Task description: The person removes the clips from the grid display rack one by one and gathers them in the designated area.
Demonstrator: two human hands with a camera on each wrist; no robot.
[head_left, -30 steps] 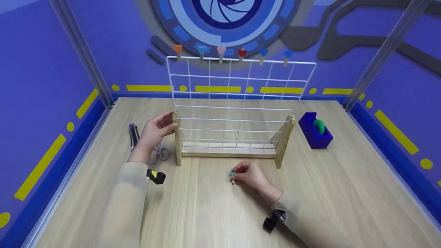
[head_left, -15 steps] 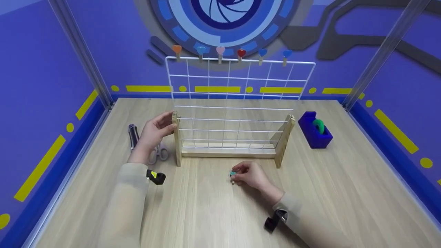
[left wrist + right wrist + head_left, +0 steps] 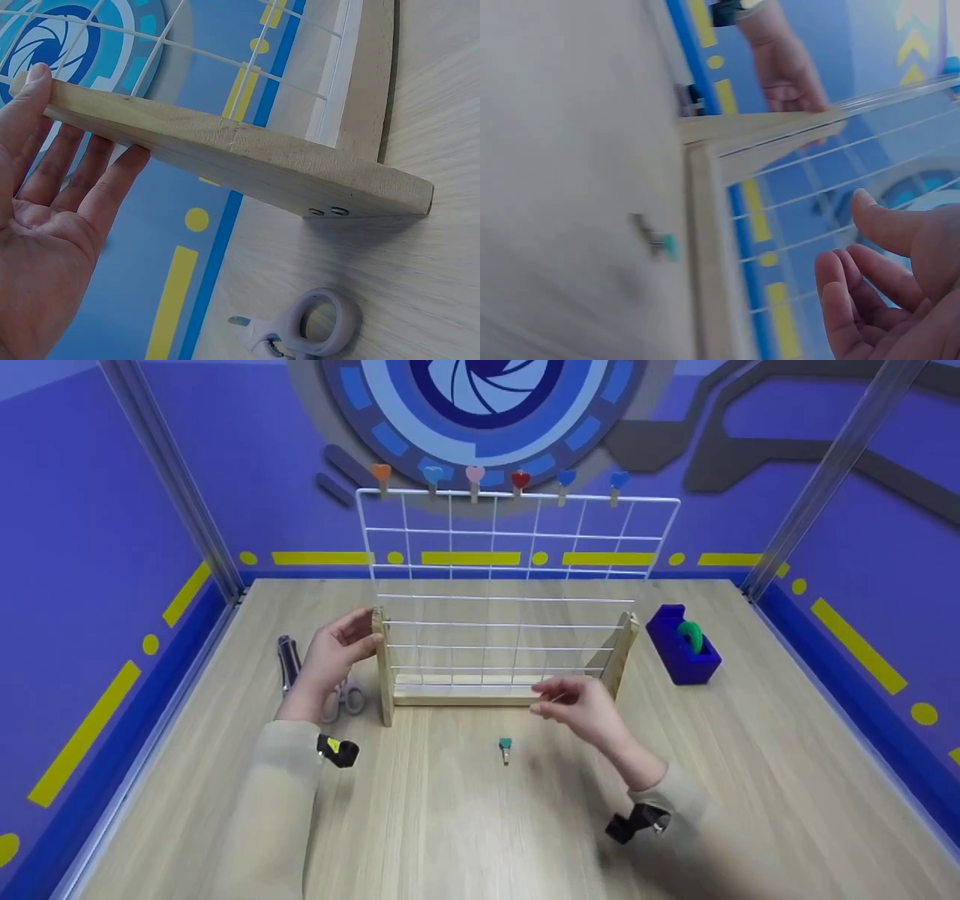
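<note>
The wire grid rack (image 3: 510,600) stands upright on the worktop (image 3: 465,825), the left hand (image 3: 337,649) resting straight fingers on its left wooden post. The right hand (image 3: 581,706) hovers empty, grip loosely spread — the small teal clip (image 3: 505,747) lies below-left, nearer this hand, long axis pointing toward the person.

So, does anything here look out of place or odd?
One small thing: a teal heart clip lies alone on the table in front of the wire grid stand, while six other heart clips sit along the grid's top edge.
</note>
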